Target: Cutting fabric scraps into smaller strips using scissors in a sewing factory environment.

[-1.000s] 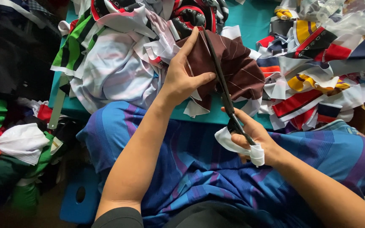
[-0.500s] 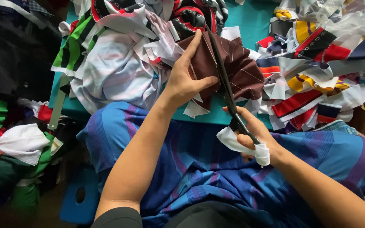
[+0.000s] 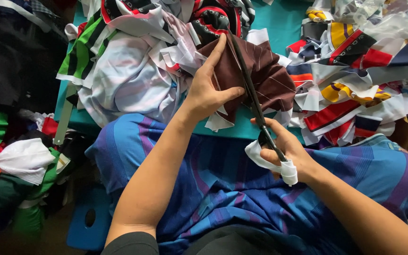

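My left hand (image 3: 208, 89) grips a dark maroon piece of cloth with thin pale stripes (image 3: 270, 78), holding it up over the table edge. My right hand (image 3: 284, 151) holds long black scissors (image 3: 251, 94) by handles wrapped in white cloth. The blades run up along the maroon cloth, close beside my left fingers. Both hands work above my lap, which is covered by blue and purple striped fabric (image 3: 242, 198).
A teal table (image 3: 284, 23) carries heaps of fabric: white, green and black striped pieces (image 3: 123, 66) on the left, red, yellow, navy and white scraps (image 3: 364, 80) on the right. More green, white and orange cloth (image 3: 10, 160) lies piled at the lower left. A blue stool (image 3: 88, 222) stands below.
The scissors have advanced a little up the maroon cloth. My left hand has shifted its grip slightly, and the cloth has folded more around the blades.
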